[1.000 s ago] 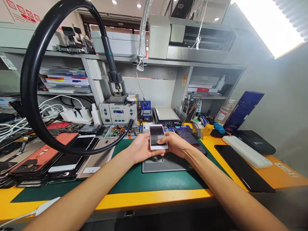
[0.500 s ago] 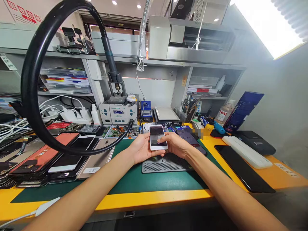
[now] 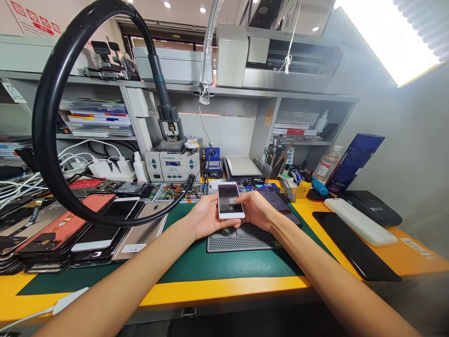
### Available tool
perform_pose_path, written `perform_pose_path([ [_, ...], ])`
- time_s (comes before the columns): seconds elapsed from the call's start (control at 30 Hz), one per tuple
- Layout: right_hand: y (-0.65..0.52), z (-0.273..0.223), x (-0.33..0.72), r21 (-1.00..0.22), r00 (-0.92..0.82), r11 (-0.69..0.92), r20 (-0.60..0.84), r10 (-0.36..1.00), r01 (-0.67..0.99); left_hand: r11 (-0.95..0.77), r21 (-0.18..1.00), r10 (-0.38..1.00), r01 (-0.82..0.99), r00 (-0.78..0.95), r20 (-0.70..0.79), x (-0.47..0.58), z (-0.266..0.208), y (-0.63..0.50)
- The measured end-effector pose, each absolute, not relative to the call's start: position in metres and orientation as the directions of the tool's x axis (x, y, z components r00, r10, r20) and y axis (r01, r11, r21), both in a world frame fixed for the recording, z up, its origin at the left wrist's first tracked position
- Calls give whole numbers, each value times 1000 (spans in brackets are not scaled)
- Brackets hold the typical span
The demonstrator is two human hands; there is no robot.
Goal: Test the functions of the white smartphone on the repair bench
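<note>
A white smartphone [image 3: 230, 194] with its screen lit is held up between both my hands, above the workbench. My left hand [image 3: 205, 216] is closed around its left side, with fingers passing underneath. At its right edge my right hand [image 3: 257, 210] grips it, and the thumb rests over the right side of the screen. Some fingers of both hands are hidden behind the phone. Below lies a grey perforated pad [image 3: 242, 239] on a green mat [image 3: 228, 269]. Just beyond my right hand a dark phone [image 3: 282, 210] showing a time readout lies on the mat.
Stacked phones [image 3: 105, 224] cover the left side. Over them loops a thick black hose [image 3: 45, 154] from the hot-air station [image 3: 173, 164]. A parts tray [image 3: 175, 191] sits behind the mat. On the right are a black phone [image 3: 354, 245], a white case [image 3: 359, 221] and bottles.
My right thumb has shifted from the lower middle of the phone's screen toward its right edge. Both hands still hold the phone in the same place.
</note>
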State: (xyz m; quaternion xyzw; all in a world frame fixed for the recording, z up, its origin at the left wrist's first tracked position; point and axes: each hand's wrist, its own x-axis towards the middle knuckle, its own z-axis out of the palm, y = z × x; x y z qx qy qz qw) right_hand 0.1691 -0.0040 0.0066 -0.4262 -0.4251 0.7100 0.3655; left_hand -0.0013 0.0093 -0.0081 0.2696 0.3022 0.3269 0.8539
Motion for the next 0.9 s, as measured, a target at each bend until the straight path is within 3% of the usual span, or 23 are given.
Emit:
perform_pose_path([
  [0.43, 1, 4, 174, -893, -410, -418, -322, 854, -169, 628, 665, 747, -404, 551, -371, -3, -1, 4],
  [0.9, 4, 2, 177, -898, -432, -394, -281, 857, -196, 598, 707, 741, -377, 596, -309, -4, -5, 7],
])
